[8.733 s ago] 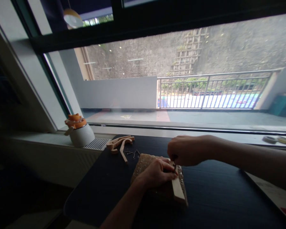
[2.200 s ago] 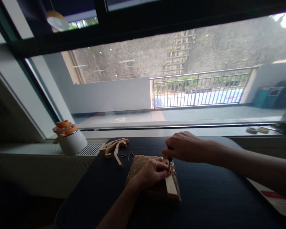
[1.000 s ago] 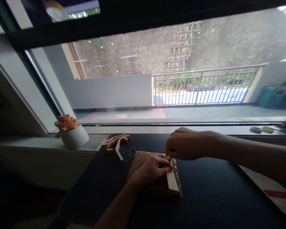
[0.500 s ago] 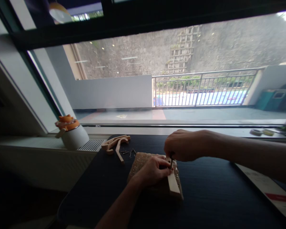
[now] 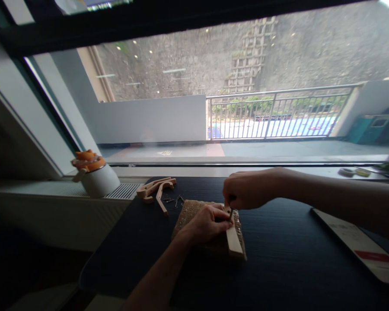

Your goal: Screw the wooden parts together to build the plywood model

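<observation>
One smooth, straight-edged wooden strip [image 5: 235, 244] lay on a bumpy block [image 5: 188, 210], in the grip of the left hand [image 5: 205, 223]; the right hand [image 5: 246, 190] had its grip closed round a slender tool [image 5: 231, 214] above the block. Left of the block, curved wooden pieces [image 5: 161, 198] and thin metal fasteners [image 5: 177, 201] rested on the grained desk [image 5: 275, 255].

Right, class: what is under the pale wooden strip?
A brown, textured slab, visible on both sides, resting on the dark table. The strip hides the slab's surface directly beneath it; the left hand covers more.
</observation>
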Demonstrator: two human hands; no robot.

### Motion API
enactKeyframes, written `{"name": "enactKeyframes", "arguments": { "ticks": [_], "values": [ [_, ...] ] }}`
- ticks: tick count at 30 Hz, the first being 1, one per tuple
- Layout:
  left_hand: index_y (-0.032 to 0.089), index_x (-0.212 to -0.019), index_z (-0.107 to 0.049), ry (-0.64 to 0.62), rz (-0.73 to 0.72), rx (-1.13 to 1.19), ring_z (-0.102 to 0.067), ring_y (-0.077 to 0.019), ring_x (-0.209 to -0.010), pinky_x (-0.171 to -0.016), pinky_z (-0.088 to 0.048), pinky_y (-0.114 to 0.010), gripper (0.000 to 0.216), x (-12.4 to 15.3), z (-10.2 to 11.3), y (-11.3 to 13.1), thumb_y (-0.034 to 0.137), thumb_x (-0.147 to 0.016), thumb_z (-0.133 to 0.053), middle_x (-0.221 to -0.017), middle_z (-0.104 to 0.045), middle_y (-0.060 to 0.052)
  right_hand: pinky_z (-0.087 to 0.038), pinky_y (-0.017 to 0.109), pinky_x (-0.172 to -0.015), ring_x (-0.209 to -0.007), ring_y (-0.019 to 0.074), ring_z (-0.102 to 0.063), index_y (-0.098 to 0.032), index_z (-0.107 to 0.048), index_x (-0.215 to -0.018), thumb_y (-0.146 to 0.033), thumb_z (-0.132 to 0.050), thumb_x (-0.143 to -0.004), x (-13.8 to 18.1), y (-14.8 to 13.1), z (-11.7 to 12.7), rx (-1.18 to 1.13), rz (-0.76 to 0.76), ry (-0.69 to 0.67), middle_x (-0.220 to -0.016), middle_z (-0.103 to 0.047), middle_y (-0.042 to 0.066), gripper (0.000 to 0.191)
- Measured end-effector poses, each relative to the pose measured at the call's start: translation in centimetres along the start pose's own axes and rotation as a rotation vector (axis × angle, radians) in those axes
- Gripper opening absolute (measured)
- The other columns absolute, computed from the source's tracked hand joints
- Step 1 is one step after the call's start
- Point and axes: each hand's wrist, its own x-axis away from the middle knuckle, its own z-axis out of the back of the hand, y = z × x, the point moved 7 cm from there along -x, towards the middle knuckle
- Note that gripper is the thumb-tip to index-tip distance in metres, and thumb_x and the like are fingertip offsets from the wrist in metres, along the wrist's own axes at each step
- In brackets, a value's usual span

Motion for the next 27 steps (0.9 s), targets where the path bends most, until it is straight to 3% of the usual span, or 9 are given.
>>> {"name": "enactKeyframes", "arguments": {
  "ticks": [7, 11, 17, 22, 27],
  "values": [
    [0.020, -0.083, -0.072, 0.011, 0.041, -0.060, -0.059, -0.0154, -0.090, -0.081, -0.043, -0.021, 0.015, 0.1, 0.1, 0.2, 0.027, -0.081, -0.059, -0.091, -0.066, 0.000, -0.030, 0.022, -0.046, -0.048, 0.0081, -0.033, -0.006, -0.072, -0.075, -0.024, -0.053, -0.076, -1.0, 0.9, 0.1, 0.002, -0.116, -0.053, -0.054, -0.055, 0.001, 0.026],
    [0.020, -0.082, -0.073, 0.026, 0.049, -0.074, -0.059, -0.0160, -0.090, -0.080, -0.043, -0.021, 0.015, 0.1, 0.2, 0.2, 0.027, -0.080, -0.060, -0.091, -0.067, 0.000, -0.031, 0.024, -0.049, -0.050, 0.0098, -0.041, -0.010, -0.073, -0.077, -0.026, -0.057, -0.074, -0.3, 0.6, 0.3, 0.060, -0.143, -0.020, -0.061, -0.061, 0.004, 0.022],
    [0.020, -0.086, -0.073, -0.009, 0.102, -0.039, -0.059, -0.0178, -0.091, -0.082, -0.043, -0.023, 0.018, 0.3, 0.1, 0.0, 0.029, -0.080, -0.059, -0.087, -0.070, 0.000, -0.029, 0.024, -0.049, -0.061, 0.0137, -0.055, -0.013, -0.071, -0.080, -0.011, -0.057, -0.074, 0.8, -3.0, 0.4, 0.313, 0.070, 0.026, -0.081, -0.068, 0.008, 0.016],
    [0.020, -0.087, -0.073, 0.007, 0.121, -0.054, -0.059, -0.0181, -0.093, -0.083, -0.044, -0.024, 0.018, 0.3, 0.0, -0.3, 0.029, -0.080, -0.060, -0.091, -0.070, -0.001, -0.029, 0.024, -0.047, -0.053, 0.0110, -0.048, -0.009, -0.071, -0.072, -0.009, -0.057, -0.071, 0.5, -2.7, 0.0, 0.218, 0.022, -0.003, -0.065, -0.064, 0.006, 0.014],
    [0.021, -0.085, -0.073, 0.020, 0.044, -0.030, -0.059, -0.0167, -0.094, -0.085, -0.043, -0.022, 0.016, 0.2, -0.1, -0.1, 0.028, -0.080, -0.060, -0.095, -0.068, -0.001, -0.031, 0.023, -0.046, -0.049, 0.0100, -0.041, -0.009, -0.071, -0.069, -0.023, -0.056, -0.073, -0.4, -0.2, 0.0, 0.075, -0.099, 0.013, -0.056, -0.059, 0.003, 0.021]
  ]
}}
